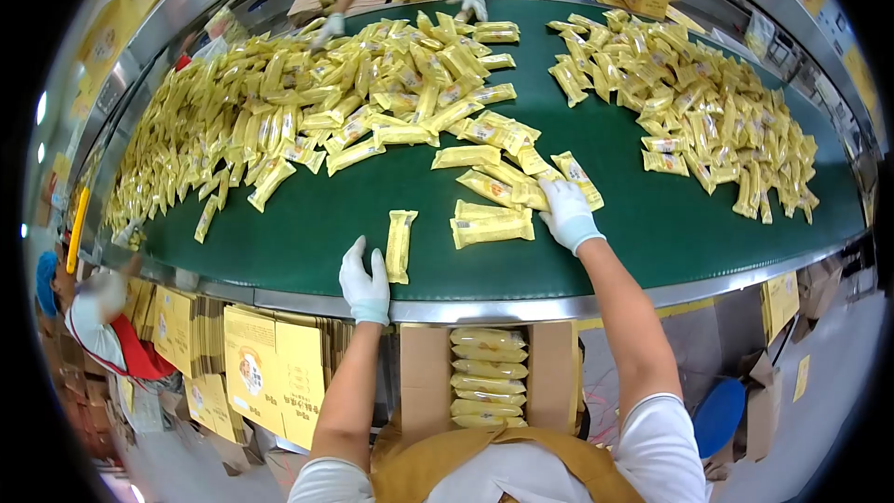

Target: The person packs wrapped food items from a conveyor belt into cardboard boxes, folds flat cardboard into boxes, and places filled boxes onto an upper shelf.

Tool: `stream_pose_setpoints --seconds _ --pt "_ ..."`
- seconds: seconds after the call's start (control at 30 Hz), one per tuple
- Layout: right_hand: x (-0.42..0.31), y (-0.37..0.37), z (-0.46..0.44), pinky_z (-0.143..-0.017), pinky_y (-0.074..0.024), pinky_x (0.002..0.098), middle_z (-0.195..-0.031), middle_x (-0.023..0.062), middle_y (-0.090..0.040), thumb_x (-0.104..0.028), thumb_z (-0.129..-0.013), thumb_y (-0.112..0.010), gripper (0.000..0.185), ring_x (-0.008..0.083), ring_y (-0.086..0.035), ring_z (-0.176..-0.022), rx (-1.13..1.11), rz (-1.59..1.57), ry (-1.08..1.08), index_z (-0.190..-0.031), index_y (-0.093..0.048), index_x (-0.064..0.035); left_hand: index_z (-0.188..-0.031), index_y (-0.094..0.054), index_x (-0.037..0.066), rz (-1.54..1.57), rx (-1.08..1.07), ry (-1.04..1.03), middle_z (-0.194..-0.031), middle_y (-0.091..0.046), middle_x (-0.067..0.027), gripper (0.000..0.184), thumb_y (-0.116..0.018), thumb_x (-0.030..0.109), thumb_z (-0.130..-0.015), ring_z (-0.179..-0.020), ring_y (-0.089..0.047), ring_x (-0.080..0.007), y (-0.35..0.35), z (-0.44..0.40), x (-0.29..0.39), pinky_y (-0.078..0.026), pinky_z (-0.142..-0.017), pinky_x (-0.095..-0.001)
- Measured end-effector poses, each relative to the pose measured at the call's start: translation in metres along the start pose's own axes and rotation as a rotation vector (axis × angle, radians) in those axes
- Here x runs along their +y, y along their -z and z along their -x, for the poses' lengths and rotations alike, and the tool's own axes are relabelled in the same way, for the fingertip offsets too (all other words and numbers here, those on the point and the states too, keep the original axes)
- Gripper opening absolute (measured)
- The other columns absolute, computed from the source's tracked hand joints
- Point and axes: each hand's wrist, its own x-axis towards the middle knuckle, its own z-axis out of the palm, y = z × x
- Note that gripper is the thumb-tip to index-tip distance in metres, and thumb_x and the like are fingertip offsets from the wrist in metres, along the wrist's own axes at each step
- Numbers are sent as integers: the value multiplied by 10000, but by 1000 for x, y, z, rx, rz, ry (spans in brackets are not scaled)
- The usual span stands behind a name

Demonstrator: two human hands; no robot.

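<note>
Apron: one, brown [419,473], bottom centre of the frame, over a white shirt.
Carton: one open [425,377], lower centre; about seven yellow packets [488,370] visible in it, stacked in a column, long axes across the frame.
Left hand: white-gloved [364,284], lower centre-left, thumb and fingers apart, open, nothing held; just beside one lone packet [399,247], contact unclear.
Lone packet: long axis up and down the frame, top end tipped slightly right.
Right hand: white-gloved [566,214], right of centre, fingers bent over loose packets [530,194]; I cannot tell how far it is closed or whether it grips any.
Paired packets: two [493,228], left of the right hand, touching, long axes nearly level.
Piles: two, too dense to count; larger pile [307,84] upper left, smaller pile [712,102] upper right, packets pointing many ways.
Belt: one, green [307,247], under all loose packets.
Co-workers: three visible; one at top centre has two gloved hands [471,2] at the larger pile.
</note>
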Motion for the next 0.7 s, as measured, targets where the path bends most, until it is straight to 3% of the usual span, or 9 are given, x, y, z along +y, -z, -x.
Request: stream_pose_setpoints --seconds 0.07,0.1,0.2,0.27,0.37,0.43,0.5,0.6,0.7 --pt "3 -4 -18 -994 -455 455 -1175 198 -593 -156 -801 -762 544 392 -564 -1122 -4 46 -97 -1294 -551 -63 -1237 -629 5 -27 -12 -27 -1203 -657 -183 380 -629 240 -939 -1126 -603 -364 -1 -1 2 -441 -1009 -450" --pt "-6 9 -17 -962 -471 464 -1128 202 -590 -162 -781 -780 507 390 -570 -1085 206 16 -24 -1239 -585 -62 -1207 -641 21 -41 -23 -34 -1187 -663 -169 349 -630 241 -936 -1117 -604 -353 -2 1 0 -438 -991 -447" --pt "-51 48 -16 -959 -474 464 -1126 205 -586 -189 -773 -790 527 384 -568 -1096 163 -263 150 -1243 -587 -63 -1209 -641 36 -58 -65 -40 -1177 -662 -155 351 -641 247 -928 -1117 -600 -345 4 1 11 -432 -992 -444" --pt "-90 51 -15 -969 -451 448 -1118 171 -603 -242 -746 -829 570 376 -566 -1089 -105 -92 227 -1225 -584 -53 -1283 -595 40 -81 -115 -57 -1179 -656 -136 528 -710 346 -868 -1105 -600 -328 3 1 10 -439 -974 -439" --pt "-99 4 -4 -914 -473 438 -1063 136 -609 -271 -736 -830 498 341 -589 -1040 -189 98 382 -1136 -601 -82 -1371 -523 38 -116 -216 -55 -1178 -645 -126 762 -780 436 -774 -1086 -601 -307 5 -3 20 -460 -932 -436" --pt "-99 -2 -1 -866 -494 453 -1016 122 -605 -280 -737 -824 402 323 -606 -990 -109 174 382 -1021 -610 -93 -1370 -528 30 -243 -310 6 -1154 -632 -135 733 -782 372 -774 -1060 -607 -321 5 -15 28 -491 -912 -439" --pt "-88 6 6 -853 -501 446 -988 125 -598 -287 -747 -822 390 328 -605 -975 -268 144 338 -999 -603 -86 -1360 -553 61 -314 -399 79 -1154 -601 -146 647 -747 274 -781 -1058 -597 -351 -6 -28 25 -503 -938 -443" --pt "-63 17 29 -850 -514 437 -991 137 -606 -289 -759 -816 389 341 -609 -976 -343 67 236 -1003 -604 -72 -1326 -590 100 -42 -544 118 -1177 -580 -157 560 -697 225 -791 -1095 -568 -377 -10 -56 47 -483 -990 -448" --pt "-46 36 51 -900 -504 431 -1066 156 -620 -268 -762 -813 452 354 -599 -1037 -365 32 96 -1098 -605 -49 -1241 -624 101 85 -637 -142 -1224 -553 -168 475 -667 179 -774 -1143 -543 -389 -15 -64 104 -469 -1012 -438"
